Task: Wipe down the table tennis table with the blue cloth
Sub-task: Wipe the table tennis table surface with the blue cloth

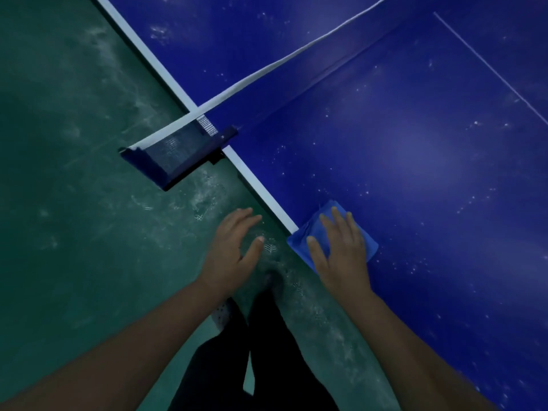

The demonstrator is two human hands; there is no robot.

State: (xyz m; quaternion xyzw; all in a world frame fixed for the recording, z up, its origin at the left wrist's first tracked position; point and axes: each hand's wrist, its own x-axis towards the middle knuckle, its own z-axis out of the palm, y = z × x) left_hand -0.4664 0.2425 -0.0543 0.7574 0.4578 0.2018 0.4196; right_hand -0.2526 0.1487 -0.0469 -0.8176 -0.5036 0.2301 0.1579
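The right grip (pixel 341 247) covers the middle of the blue cloth (pixel 369 250), leaving only its edges showing. Beyond that grip, the tabletop (pixel 415 143) and net (pixel 267 72) are cut off at the picture's top and right edges. Both forearms leave at the bottom edge.

The table tennis surface (pixel 415 149) looks hard and smooth, a deep blue with a soft sheen and pale dusty specks scattered over it; its edge line (pixel 258 185) is flat white paint. The cloth (pixel 308 241) is soft blue fabric, matt, creased into folds. The net (pixel 178 143) is dark fine mesh with a white woven tape along its top, held in a dark, smooth-looking bracket (pixel 148 164). The floor (pixel 74 203) is matt green, scuffed and chalky.
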